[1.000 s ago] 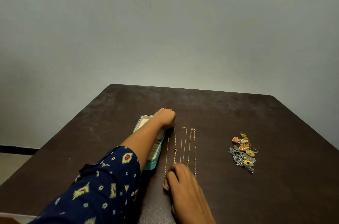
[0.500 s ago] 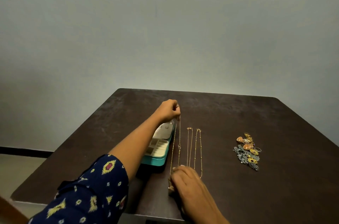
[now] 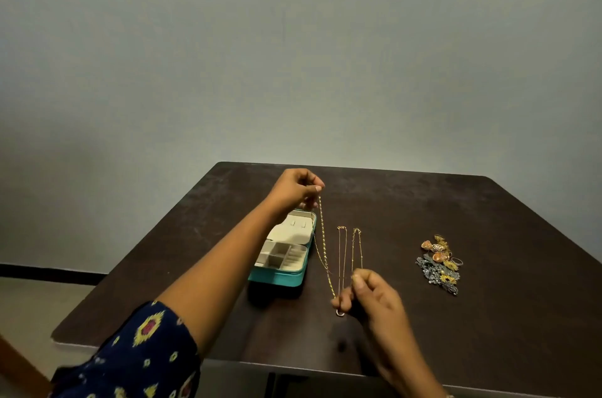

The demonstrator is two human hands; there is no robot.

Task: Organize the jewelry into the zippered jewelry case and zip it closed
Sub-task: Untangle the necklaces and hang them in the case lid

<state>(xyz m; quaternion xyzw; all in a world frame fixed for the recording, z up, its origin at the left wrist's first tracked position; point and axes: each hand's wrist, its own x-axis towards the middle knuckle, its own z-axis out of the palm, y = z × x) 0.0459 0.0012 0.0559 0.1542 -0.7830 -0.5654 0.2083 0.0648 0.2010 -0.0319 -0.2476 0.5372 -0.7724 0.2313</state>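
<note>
We pinch the chain (image 3: 322,241) between left hand (image 3: 294,187) and right hand (image 3: 374,296). Stretched, it should enter the case (image 3: 283,278) untangled.

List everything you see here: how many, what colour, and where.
table: one, dark brown, against the wall
wall: one, grey, behind the table
jewelry case: one, teal with cream lining, open, left of the chains
held chain: one, gold, stretched between both hands
loose chains: two, gold, lying right of the held chain
jewelry pile: one, orange, gold and grey, table's right
sleeve: one, dark blue, yellow-patterned, lower left
left hand: one, pinches the chain's far end
right hand: one, pinches the chain's near end
</note>
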